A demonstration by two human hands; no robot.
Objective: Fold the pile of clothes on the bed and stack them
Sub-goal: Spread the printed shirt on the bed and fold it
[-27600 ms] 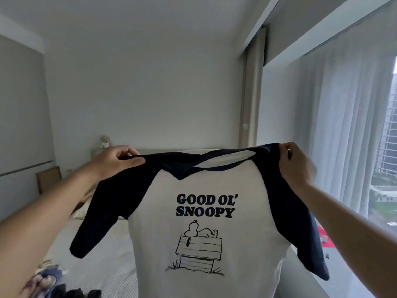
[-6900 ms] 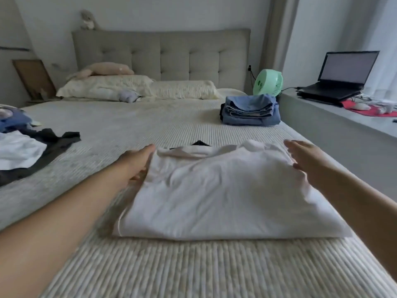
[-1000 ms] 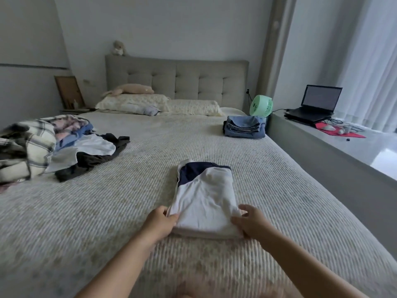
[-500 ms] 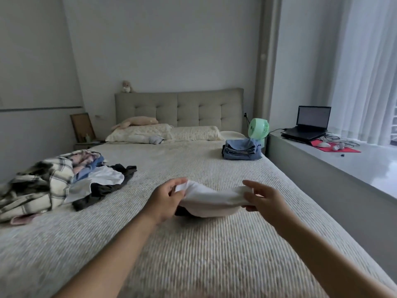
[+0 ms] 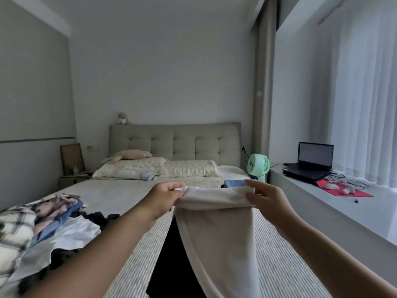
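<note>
Lifted up off the bed (image 5: pixel 120 190) now, folded shirt (image 5: pixel 217 222) pinched by left hand (image 5: pixel 165 196) and right hand (image 5: pixel 266 196); next, onto blue stack (image 5: pixel 235 183)

The shirt (image 5: pixel 217 229) is soft matt cloth, white with a dark panel. At 6 o'clock the bedspread (image 5: pixel 279 265) is ribbed, rough-looking fabric. At 12 o'clock the headboard (image 5: pixel 184 143) is tufted matt upholstery. At 3 o'clock the ledge (image 5: pixel 352 214) looks smooth and faintly glossy.
</note>
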